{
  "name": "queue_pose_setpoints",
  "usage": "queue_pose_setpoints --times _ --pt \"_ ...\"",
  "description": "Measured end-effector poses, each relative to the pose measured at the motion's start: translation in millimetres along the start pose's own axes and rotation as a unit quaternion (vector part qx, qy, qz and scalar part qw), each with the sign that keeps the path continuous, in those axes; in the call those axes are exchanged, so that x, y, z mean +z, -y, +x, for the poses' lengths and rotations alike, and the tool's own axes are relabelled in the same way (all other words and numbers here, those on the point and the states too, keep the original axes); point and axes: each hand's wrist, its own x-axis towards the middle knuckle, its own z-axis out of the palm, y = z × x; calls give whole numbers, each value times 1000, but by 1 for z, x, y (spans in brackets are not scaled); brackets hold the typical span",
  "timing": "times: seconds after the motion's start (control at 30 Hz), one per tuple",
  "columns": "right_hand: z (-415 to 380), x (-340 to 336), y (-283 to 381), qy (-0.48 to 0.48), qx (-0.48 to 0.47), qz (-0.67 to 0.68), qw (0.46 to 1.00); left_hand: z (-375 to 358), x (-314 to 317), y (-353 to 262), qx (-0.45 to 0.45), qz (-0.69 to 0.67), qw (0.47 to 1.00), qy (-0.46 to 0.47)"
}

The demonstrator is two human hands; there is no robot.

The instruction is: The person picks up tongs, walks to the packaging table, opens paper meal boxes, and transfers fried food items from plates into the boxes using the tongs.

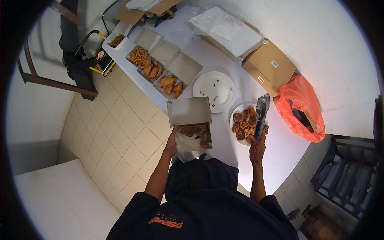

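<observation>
My left hand (171, 143) grips the left side of an open cardboard food box (189, 113), held at the table's near edge with its lid raised. Inside lie pieces of browned chicken (194, 132) on a paper liner. My right hand (258, 149) is closed around the handle of metal tongs (262, 112), whose tips point away from me. Under the tongs is a white plate (237, 138) of browned, glazed food pieces (242, 122). Beyond both stands a larger white plate (206, 86) with a few dark crumbs on it.
Open boxes of fried chicken (170, 86) and fried strips (137, 57) line the table's left edge. At the back are a wrapped white stack (228, 30) and a brown carton (270, 64). An orange plastic bag (302, 104) sits at the right edge, and a dark rack (344, 172) stands beyond.
</observation>
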Motion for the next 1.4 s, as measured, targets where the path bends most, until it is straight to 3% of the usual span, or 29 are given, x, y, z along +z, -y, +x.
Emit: queue_pose_setpoints --times 0.07,0.2,0.23,0.33,0.7,0.9,1.0,1.2,1.3,1.4 --pt "-15 -3 -9 -41 -37 -49 997 6 0 -1 -4 34 999 -16" --pt "-43 -2 -9 -50 32 -129 990 19 13 -1 -17 74 997 -24" --pt "-47 1 -19 -56 -8 -133 990 22 18 -1 -23 82 996 -19" --pt "-63 7 -37 -32 7 -95 995 30 33 2 -34 109 993 -11" --pt "-84 4 -91 -141 5 -196 970 42 60 -11 -30 146 989 8" --pt "-76 1 -94 -145 -11 -246 958 54 61 -19 -6 192 981 -42" --pt "-75 3 -101 -185 16 -224 957 63 63 -26 41 273 950 -143" --pt "-75 -4 -108 -247 191 -288 905 59 54 -35 141 450 869 -150" --pt "-73 -7 -111 -261 295 -295 871 52 54 -23 275 528 762 -256" --pt "-70 -6 -123 -272 335 -298 851 33 60 -28 237 559 750 -263"
